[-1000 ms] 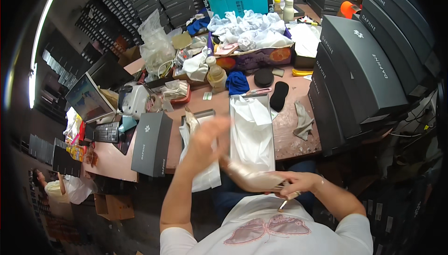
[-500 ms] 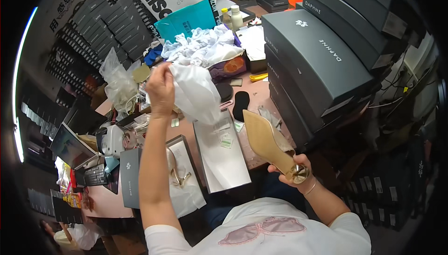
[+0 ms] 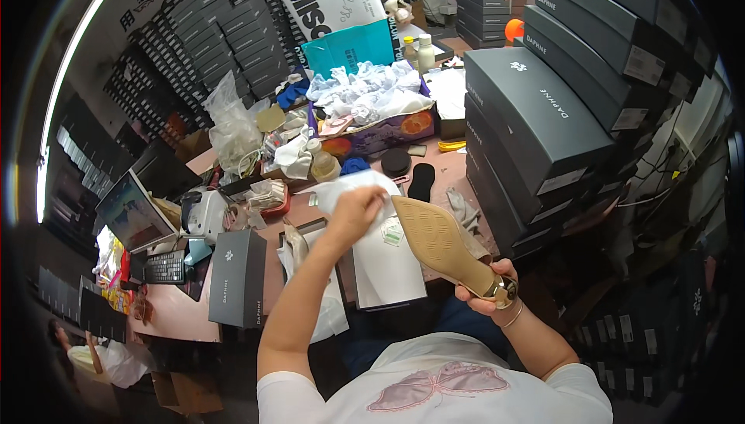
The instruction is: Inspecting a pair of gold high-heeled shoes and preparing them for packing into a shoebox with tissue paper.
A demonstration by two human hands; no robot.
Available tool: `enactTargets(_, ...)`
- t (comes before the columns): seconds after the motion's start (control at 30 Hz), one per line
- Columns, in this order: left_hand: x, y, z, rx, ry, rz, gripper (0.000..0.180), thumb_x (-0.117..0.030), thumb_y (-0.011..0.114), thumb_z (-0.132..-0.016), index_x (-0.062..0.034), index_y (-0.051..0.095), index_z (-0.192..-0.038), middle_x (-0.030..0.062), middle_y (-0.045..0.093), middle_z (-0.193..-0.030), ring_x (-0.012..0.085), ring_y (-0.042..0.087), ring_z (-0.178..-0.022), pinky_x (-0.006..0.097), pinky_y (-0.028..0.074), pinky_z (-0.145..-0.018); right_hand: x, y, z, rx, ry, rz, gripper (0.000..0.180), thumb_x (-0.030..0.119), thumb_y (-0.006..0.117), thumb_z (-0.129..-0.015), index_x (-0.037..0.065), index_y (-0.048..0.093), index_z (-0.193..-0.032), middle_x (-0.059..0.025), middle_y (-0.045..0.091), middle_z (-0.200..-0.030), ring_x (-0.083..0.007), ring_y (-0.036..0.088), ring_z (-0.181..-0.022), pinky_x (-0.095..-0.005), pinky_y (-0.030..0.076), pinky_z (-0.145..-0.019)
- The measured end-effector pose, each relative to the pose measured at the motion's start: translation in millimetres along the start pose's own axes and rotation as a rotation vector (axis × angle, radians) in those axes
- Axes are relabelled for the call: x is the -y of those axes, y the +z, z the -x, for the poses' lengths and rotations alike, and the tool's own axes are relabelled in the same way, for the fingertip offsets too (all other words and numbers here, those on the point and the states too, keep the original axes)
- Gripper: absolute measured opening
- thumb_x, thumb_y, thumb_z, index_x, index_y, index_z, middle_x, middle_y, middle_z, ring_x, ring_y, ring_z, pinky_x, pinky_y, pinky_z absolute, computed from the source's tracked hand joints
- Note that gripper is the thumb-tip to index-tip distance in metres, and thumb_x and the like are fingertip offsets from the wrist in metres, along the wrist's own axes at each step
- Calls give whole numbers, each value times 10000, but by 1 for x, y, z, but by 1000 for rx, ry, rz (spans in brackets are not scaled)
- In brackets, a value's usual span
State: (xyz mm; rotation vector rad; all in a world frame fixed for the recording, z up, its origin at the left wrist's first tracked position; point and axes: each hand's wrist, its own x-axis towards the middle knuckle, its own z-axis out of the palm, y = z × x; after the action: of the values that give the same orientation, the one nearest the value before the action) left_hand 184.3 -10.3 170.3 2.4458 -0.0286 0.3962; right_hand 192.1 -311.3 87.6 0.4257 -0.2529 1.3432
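Note:
My right hand (image 3: 483, 293) grips a tan high-heeled shoe (image 3: 439, 242) by its heel end, sole turned up, toe pointing up-left. My left hand (image 3: 358, 210) is closed on a crumpled wad of white tissue paper (image 3: 341, 188), held right at the shoe's toe. Under both hands lies an open shoe box (image 3: 334, 253) lined with white paper, a white dust bag (image 3: 388, 269) spread over it. A second shoe (image 3: 296, 241) rests in the box at the left.
A dark grey box lid (image 3: 237, 278) stands left of the box. Stacks of dark shoe boxes (image 3: 543, 121) crowd the right. A heap of white tissue (image 3: 365, 94) on a purple box, bottles, black insoles (image 3: 420, 181) and a laptop (image 3: 132, 210) fill the desk.
My left hand came down from raised height with the white tissue to the shoe's toe. My right hand tilted the shoe toward the left, over the box.

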Motion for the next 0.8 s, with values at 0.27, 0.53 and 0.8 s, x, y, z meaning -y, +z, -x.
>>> enactTargets(0.27,34,108,133,478,-284,1255,651,-444,701,-839,-84,481,-1336,69,564,-1244,224,576,-1085,385,463,-917,-13,-64,14,-318,-15,20,681,315,490,-875,-58,313,-1416,-407,471,-1175,-360,618,-680,-342,511,-522)
enactTargets(0.53,6,96,138,-418,-538,1573,558,-280,603,-814,-17,464,-1286,143,598,-1165,296,594,-1095,438,478,-947,89,-61,-51,-1071,-275,1913,257,182,597,-921,-3,599,-1099,-90,624,-936,-144,613,-792,-282,495,-657)
enactTargets(0.8,-5,93,146,-88,-693,1762,612,-206,618,-824,0,394,-1355,197,532,-1276,315,569,-1132,441,483,-955,204,-181,-57,-1098,-294,2901,198,161,645,-840,75,681,-1014,-158,598,-869,-360,563,-891,-430,468,-793)
